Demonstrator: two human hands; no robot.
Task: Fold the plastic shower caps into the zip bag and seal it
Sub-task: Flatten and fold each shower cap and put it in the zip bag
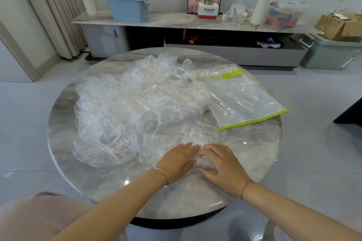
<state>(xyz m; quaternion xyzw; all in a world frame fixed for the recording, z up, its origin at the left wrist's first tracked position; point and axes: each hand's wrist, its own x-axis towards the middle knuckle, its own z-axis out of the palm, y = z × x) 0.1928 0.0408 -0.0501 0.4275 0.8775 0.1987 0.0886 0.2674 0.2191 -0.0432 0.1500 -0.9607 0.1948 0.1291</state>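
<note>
Both hands work at the near edge of the round grey marble surface (254,152), probably flattening one clear crinkled plastic shower cap (203,162) ready for folding. The left hand (176,159) lies flat with straight fingers, and the right hand (222,164) arches lightly over the film. Neither grip clasps anything. The heap of clear shower caps (133,107) billows centre-left, glossy and wrinkled. The flat clear zip bag with lime-green edging (244,100) lies just right of the heap, its top touching it, handy for loading.

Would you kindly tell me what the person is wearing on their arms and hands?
Both forearms are bare: no sleeves, no gloves. A thin silver bangle circles the wrist of the left hand; a finer bracelet sits at the wrist of the right hand.
</note>
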